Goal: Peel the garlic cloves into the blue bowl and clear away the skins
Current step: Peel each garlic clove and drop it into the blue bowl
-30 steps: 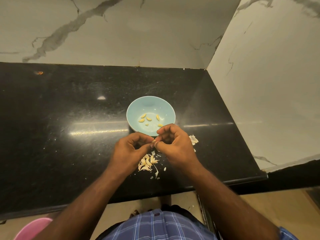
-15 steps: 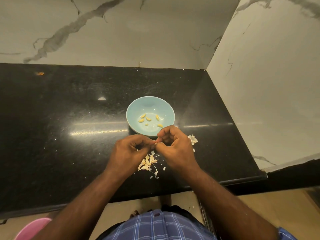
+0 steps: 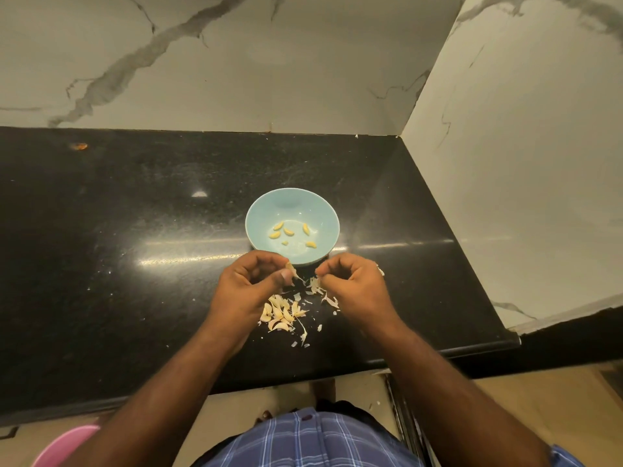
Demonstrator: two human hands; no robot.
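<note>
While the left hand [image 3: 251, 284] pinches a garlic clove [image 3: 290, 268], the right hand [image 3: 354, 284] pinches a skin [image 3: 315, 284], just before the blue bowl [image 3: 263, 210] on the worktop [image 3: 135, 230].

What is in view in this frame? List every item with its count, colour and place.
blue bowl: one, pale blue, middle of the counter, just beyond the hands.
peeled cloves: six pieces, yellowish, on the bowl's floor.
garlic skins: one loose heap with scattered flakes, off-white, on the counter between the wrists.
counter: one, black and glossy, with an orange speck far left.
marble walls: two, pale with grey veins, behind and to the right.
pink tub: one, pink, bottom left below the counter edge, only partly seen.
checked shirt: one, blue plaid, bottom centre.
left hand: pinches a garlic clove.
right hand: pinches a strip of skin.
</note>
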